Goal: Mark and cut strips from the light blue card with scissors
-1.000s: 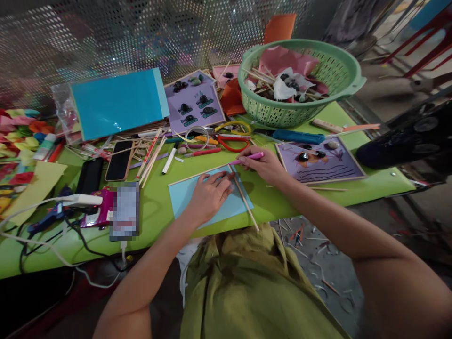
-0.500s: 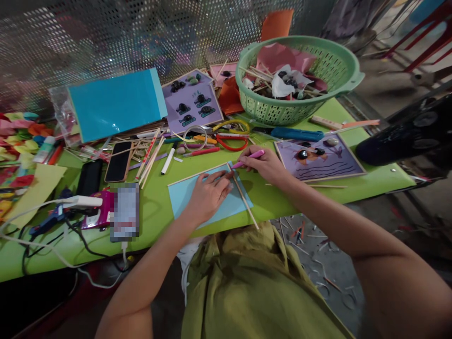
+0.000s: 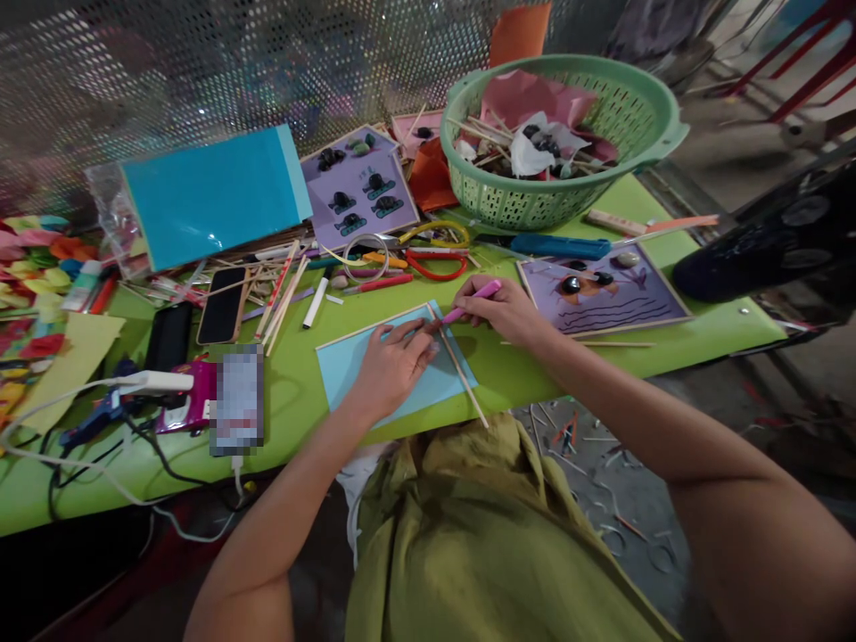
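A light blue card (image 3: 341,366) lies on the green table, with one thin wooden stick (image 3: 374,328) along its far edge. Another wooden stick (image 3: 468,383) runs down the card's right side, its near end sticking out past the card. My left hand (image 3: 391,367) rests flat on the card, fingers stretched out, fingertips on or beside the right-hand stick. In my right hand (image 3: 498,310) is a pink-purple marker (image 3: 478,299), pinched between thumb and fingers. Its tip is at the right-hand stick near the card's far right corner, close to my left fingertips.
A green basket (image 3: 495,201) of scraps stands at the back right. Decorated purple cards (image 3: 605,308) lie nearby. Scissors (image 3: 436,266), tape rings, pens and sticks clutter the back. Phones (image 3: 223,305), a glue gun (image 3: 94,421) and cables lie left. A dark bottle (image 3: 749,245) is at right.
The marker tip has shifted slightly along the right-hand stick, toward me and closer to my left fingertips. My left hand stays on the card. The view has tilted a little.
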A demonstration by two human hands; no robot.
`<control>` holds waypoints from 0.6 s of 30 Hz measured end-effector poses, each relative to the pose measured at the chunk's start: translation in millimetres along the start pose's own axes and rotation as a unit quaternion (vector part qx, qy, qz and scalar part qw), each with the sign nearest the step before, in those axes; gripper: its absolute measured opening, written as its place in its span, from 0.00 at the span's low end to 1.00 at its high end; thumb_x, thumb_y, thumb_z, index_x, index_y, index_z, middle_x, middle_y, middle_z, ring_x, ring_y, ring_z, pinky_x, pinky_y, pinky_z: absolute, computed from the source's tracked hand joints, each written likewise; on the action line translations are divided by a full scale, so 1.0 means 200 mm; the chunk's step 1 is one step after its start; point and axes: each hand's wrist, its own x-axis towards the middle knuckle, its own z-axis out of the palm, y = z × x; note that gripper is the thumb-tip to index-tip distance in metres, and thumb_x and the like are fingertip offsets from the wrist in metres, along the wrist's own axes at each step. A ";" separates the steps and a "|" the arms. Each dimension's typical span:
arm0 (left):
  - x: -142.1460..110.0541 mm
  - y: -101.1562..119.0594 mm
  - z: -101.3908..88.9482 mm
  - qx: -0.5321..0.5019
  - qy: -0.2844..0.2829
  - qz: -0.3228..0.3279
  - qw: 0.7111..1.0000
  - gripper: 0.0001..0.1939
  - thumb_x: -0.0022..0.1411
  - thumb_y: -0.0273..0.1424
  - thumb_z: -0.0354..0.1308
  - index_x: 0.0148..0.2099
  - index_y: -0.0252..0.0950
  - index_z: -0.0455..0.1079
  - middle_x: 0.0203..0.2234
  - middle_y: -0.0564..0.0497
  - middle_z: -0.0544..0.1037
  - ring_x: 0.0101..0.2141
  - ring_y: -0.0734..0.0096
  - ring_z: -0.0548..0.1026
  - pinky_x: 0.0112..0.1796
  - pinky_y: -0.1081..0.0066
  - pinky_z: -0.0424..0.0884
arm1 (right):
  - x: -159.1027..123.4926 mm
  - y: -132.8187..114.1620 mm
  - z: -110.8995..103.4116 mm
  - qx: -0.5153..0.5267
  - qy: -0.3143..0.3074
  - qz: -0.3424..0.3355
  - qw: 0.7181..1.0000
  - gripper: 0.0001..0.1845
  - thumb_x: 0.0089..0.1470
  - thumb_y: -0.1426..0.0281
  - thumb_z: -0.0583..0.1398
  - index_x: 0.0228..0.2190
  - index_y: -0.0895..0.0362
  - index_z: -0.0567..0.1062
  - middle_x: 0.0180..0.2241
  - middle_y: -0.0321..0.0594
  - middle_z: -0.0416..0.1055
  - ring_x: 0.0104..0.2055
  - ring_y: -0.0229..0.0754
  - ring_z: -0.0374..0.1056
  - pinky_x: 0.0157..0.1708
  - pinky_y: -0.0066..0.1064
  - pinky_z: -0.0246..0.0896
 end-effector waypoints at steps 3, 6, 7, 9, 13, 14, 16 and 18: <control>0.00 0.00 0.00 -0.003 -0.003 0.000 1.000 0.19 0.78 0.38 0.42 0.52 0.40 0.73 0.57 0.43 0.80 0.63 0.59 0.72 0.60 0.51 0.61 | -0.01 0.00 0.00 0.000 -0.007 0.000 1.000 0.14 0.48 0.58 0.67 0.23 0.55 0.74 0.20 0.35 0.72 0.21 0.35 0.63 0.23 0.29 0.59; 0.00 0.00 0.00 -0.003 0.002 0.004 1.000 0.18 0.78 0.37 0.42 0.55 0.40 0.73 0.58 0.43 0.79 0.63 0.60 0.71 0.60 0.52 0.61 | -0.03 -0.01 0.00 0.001 -0.011 0.004 1.000 0.15 0.48 0.57 0.67 0.23 0.55 0.74 0.20 0.36 0.73 0.21 0.35 0.63 0.23 0.30 0.60; 0.00 0.00 0.00 -0.003 0.004 0.006 1.000 0.19 0.78 0.37 0.42 0.57 0.40 0.72 0.58 0.43 0.79 0.63 0.60 0.71 0.60 0.52 0.61 | -0.04 -0.01 0.00 0.003 -0.011 0.005 1.000 0.15 0.48 0.57 0.67 0.23 0.55 0.74 0.20 0.36 0.73 0.21 0.35 0.63 0.23 0.29 0.60; 0.00 0.00 0.00 -0.003 0.007 0.005 1.000 0.20 0.78 0.37 0.42 0.59 0.40 0.72 0.58 0.43 0.79 0.63 0.60 0.71 0.60 0.52 0.61 | -0.05 -0.01 0.01 0.005 -0.008 0.006 1.000 0.15 0.48 0.57 0.67 0.22 0.55 0.73 0.20 0.36 0.73 0.21 0.35 0.63 0.22 0.29 0.59; 0.00 0.00 0.00 -0.007 0.004 -0.001 1.000 0.22 0.78 0.38 0.41 0.64 0.40 0.69 0.60 0.43 0.78 0.64 0.60 0.71 0.60 0.54 0.61 | -0.08 -0.02 0.00 -0.003 -0.014 0.011 1.000 0.14 0.48 0.58 0.66 0.22 0.55 0.74 0.20 0.35 0.73 0.21 0.35 0.62 0.22 0.29 0.57; 0.00 0.00 -0.01 -0.007 0.001 -0.002 1.000 0.22 0.78 0.38 0.41 0.65 0.40 0.68 0.60 0.43 0.78 0.64 0.60 0.71 0.60 0.54 0.61 | -0.10 -0.02 0.00 -0.005 -0.017 0.013 1.000 0.14 0.48 0.58 0.67 0.22 0.55 0.74 0.20 0.36 0.73 0.21 0.35 0.62 0.22 0.29 0.57; 0.00 0.00 -0.01 -0.010 -0.003 -0.003 1.000 0.23 0.78 0.38 0.41 0.66 0.41 0.68 0.60 0.43 0.78 0.64 0.59 0.70 0.60 0.53 0.61 | -0.12 -0.02 -0.01 -0.006 -0.020 0.017 1.000 0.15 0.48 0.58 0.67 0.22 0.55 0.74 0.20 0.36 0.74 0.21 0.35 0.62 0.22 0.29 0.57; 0.00 0.01 -0.01 -0.017 -0.002 -0.005 1.000 0.23 0.79 0.38 0.40 0.68 0.42 0.66 0.60 0.43 0.77 0.65 0.59 0.70 0.60 0.53 0.60 | -0.14 -0.03 -0.01 -0.005 -0.023 0.021 0.999 0.15 0.49 0.58 0.67 0.22 0.55 0.74 0.21 0.36 0.74 0.22 0.36 0.63 0.23 0.29 0.58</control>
